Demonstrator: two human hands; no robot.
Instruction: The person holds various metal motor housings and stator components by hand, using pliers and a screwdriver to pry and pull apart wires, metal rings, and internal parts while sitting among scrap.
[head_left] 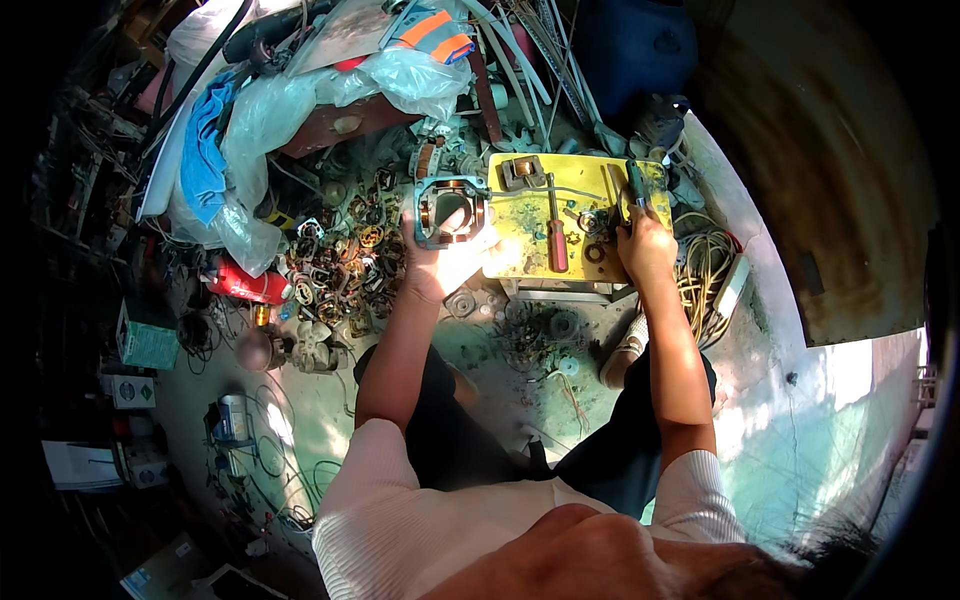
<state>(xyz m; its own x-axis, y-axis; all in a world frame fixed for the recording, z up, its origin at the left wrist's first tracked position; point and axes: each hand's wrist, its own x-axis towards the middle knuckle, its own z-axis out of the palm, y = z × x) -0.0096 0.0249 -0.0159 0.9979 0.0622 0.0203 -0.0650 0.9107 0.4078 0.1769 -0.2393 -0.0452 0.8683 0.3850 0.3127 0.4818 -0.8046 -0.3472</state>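
My left hand (437,265) grips a motor stator (421,213), a squarish grey-blue metal frame with copper windings inside. It is held up beside the left edge of a low table with a yellow top (515,240). My right hand (650,245) is closed at the table's right end around a dark narrow tool (634,180); its kind is hard to make out. A screwdriver (558,245) with a red handle lies mid-table. Near it are a small copper-wound coil (522,173) on a metal core and several small metal parts (594,222).
Left of the table spreads a heap of stators and coils (350,255), with a red cylinder (250,282) beside it. Coiled cable (700,275) lies on the right. A blue drum (640,50) stands behind. Plastic bags (250,165) and a blue cloth (205,150) hang at the back left.
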